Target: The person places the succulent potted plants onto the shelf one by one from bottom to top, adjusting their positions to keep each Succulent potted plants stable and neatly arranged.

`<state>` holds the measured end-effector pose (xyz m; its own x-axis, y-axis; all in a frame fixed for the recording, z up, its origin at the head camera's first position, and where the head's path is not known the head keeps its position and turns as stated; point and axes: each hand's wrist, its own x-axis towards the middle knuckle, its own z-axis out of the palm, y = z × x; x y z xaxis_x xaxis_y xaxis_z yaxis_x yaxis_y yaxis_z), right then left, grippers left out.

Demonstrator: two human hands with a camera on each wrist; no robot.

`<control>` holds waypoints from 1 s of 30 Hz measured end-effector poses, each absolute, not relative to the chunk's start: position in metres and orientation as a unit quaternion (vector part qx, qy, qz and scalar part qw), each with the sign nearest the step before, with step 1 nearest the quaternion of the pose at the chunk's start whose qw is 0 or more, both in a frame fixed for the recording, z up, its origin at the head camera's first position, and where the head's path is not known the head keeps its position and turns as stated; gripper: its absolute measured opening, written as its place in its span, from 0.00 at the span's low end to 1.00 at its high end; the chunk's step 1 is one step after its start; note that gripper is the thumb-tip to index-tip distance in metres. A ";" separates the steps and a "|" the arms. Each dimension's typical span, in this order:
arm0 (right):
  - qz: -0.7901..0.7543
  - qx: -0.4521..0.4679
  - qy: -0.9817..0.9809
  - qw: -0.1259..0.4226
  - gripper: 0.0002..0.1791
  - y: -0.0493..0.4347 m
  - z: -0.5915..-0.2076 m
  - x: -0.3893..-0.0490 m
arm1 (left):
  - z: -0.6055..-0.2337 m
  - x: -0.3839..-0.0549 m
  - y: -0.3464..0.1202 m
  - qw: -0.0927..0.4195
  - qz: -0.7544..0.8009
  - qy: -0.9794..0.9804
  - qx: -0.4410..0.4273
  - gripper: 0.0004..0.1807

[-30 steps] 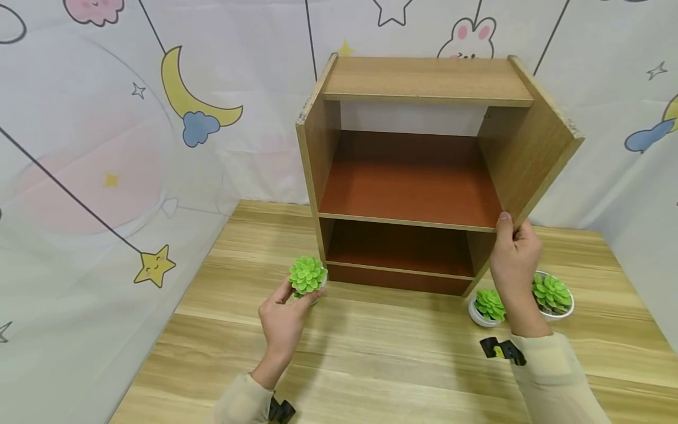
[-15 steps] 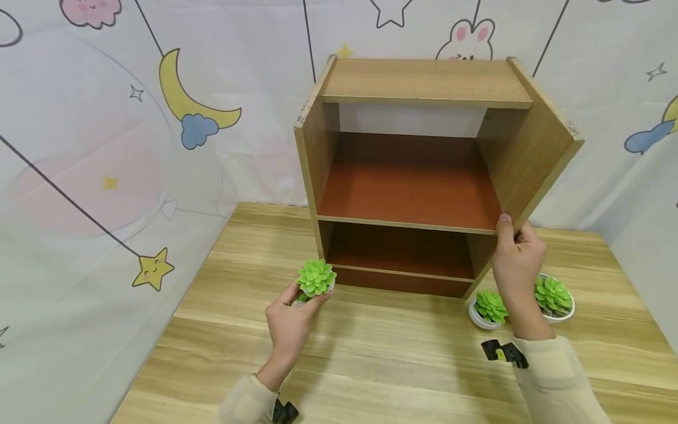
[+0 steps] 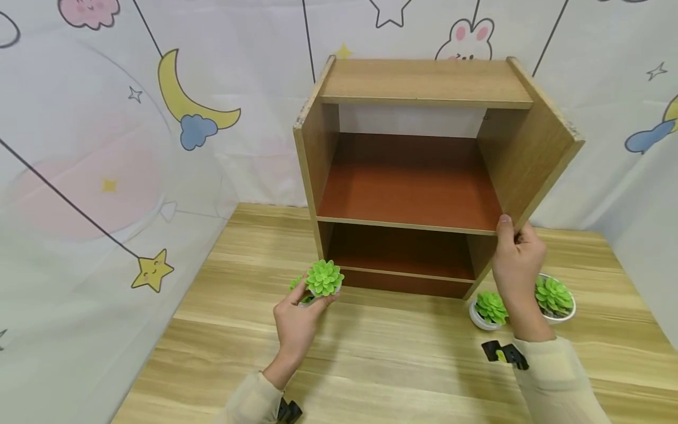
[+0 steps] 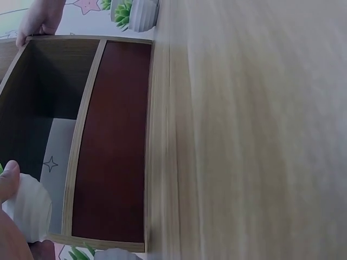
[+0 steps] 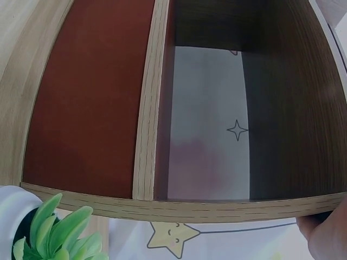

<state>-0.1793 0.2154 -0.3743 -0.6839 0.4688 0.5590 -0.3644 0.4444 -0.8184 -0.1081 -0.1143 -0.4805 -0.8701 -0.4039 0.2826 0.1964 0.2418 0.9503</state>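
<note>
My left hand (image 3: 296,324) pinches a small potted succulent (image 3: 325,278) with bright green leaves, in front of the cabinet's lower left corner. Its ribbed white pot (image 4: 31,208) shows in the left wrist view, with the thumb against it. Partly hidden behind that hand, a second succulent (image 3: 295,282) stands by the cabinet's left side. On the right, my right hand (image 3: 516,262) grips the edge of the side panel of the wooden cabinet (image 3: 418,227), thumb inside. The cabinet has a large upper compartment and a low lower one, both with reddish-brown boards.
Two more potted succulents stand right of the cabinet: a small one (image 3: 488,309) and another in a wider white bowl (image 3: 553,296), partly behind the right wrist. The wood-grain table (image 3: 392,359) extends in front. A printed cloth backdrop (image 3: 265,118) surrounds the back and sides.
My left hand has moved slightly right with the succulent, so more of the plant behind it shows. The right hand keeps its grip on the cabinet's side panel.
</note>
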 end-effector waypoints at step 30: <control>0.532 -0.027 -0.747 0.399 0.23 0.218 -0.380 -0.183 | -0.481 -0.107 -0.110 0.238 -0.628 -0.740 0.032 0.41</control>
<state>-0.1834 0.2181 -0.3798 -0.6801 0.4651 0.5667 -0.3833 0.4334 -0.8156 -0.1074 -0.1100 -0.4814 -0.8845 -0.3463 0.3127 0.2519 0.2096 0.9448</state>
